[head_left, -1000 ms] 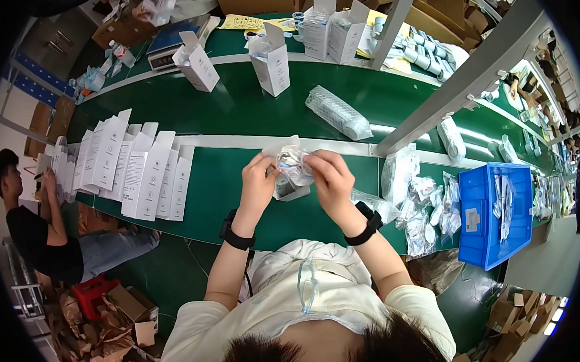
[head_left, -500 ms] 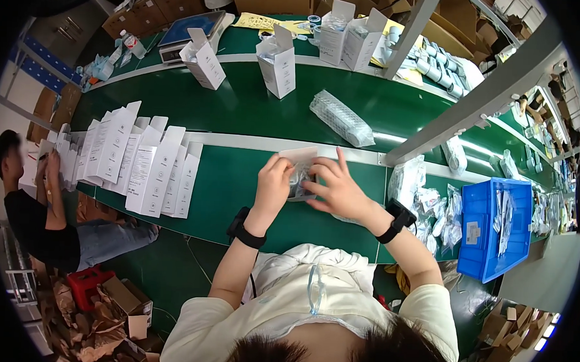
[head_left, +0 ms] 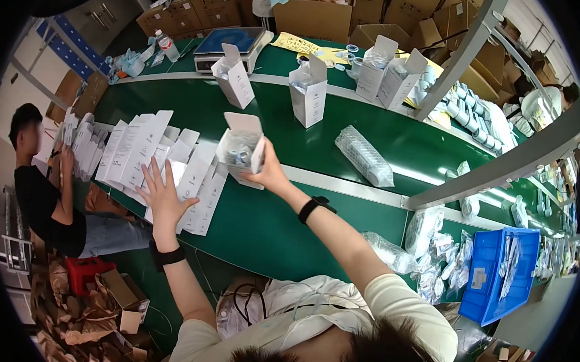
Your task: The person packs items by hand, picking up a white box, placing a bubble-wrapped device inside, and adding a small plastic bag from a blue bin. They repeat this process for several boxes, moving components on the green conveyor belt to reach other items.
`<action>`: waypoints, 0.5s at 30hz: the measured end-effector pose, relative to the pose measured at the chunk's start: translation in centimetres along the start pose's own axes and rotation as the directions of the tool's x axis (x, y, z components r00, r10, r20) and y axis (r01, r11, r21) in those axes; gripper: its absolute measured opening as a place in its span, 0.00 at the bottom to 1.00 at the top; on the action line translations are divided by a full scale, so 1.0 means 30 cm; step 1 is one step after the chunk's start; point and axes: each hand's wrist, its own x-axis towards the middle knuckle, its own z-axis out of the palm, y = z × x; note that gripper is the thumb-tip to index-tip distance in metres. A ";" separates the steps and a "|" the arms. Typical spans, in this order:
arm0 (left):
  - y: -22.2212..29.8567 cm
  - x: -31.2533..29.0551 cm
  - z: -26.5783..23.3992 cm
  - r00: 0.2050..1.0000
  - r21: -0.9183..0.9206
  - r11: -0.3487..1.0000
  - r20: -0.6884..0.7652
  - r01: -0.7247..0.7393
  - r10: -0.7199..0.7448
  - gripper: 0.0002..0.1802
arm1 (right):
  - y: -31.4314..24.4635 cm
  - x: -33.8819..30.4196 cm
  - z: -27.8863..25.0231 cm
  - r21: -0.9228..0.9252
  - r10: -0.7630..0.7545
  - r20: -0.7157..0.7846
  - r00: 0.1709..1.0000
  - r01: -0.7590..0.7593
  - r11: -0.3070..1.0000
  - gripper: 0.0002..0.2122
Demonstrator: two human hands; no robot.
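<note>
My right hand [head_left: 268, 169] grips the lower side of an upright white carton [head_left: 240, 173]. Its top flap stands up, and clear plastic-wrapped contents show inside. The carton is by the pale rail between the bench and the green belt. Over a row of white cartons [head_left: 146, 150] on the left, my left hand [head_left: 166, 198] is spread open with its fingers apart. Those cartons stand close together with raised flaps. Whether its fingertips touch them I cannot tell. A bubble-wrapped package [head_left: 363, 156] lies on the belt to the right.
More open filled cartons [head_left: 308, 98] stand on and beyond the belt. A scale [head_left: 231, 48] is at the back. On the right are a metal post [head_left: 497, 180], bagged parts [head_left: 439, 259] and a blue bin [head_left: 476, 299]. A co-worker [head_left: 50, 190] sits far left.
Both hands have moved left. My right hand now holds the filled carton that was between both hands before me. My left hand has left it and spread over the carton row.
</note>
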 end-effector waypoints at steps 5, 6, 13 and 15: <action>-0.040 -0.013 0.109 0.980 -0.009 0.999 0.194 0.036 -0.033 0.54 | 0.077 0.009 0.066 -0.094 0.093 0.034 0.995 -0.089 0.992 0.52; -0.043 -0.027 0.112 0.987 -0.034 0.998 0.156 0.052 -0.046 0.54 | 0.081 -0.006 0.043 -0.096 0.097 0.027 0.995 -0.094 0.991 0.52; -0.010 -0.329 -0.216 0.850 -0.808 0.569 0.189 -0.149 0.492 0.57 | 0.106 -0.072 -0.543 -0.891 -0.037 -0.123 0.992 -0.094 0.444 0.43; 0.096 -0.317 -0.103 0.683 -0.896 0.401 0.172 -0.191 0.710 0.55 | 0.159 -0.094 -0.679 -0.923 0.073 -0.281 0.957 -0.290 0.251 0.42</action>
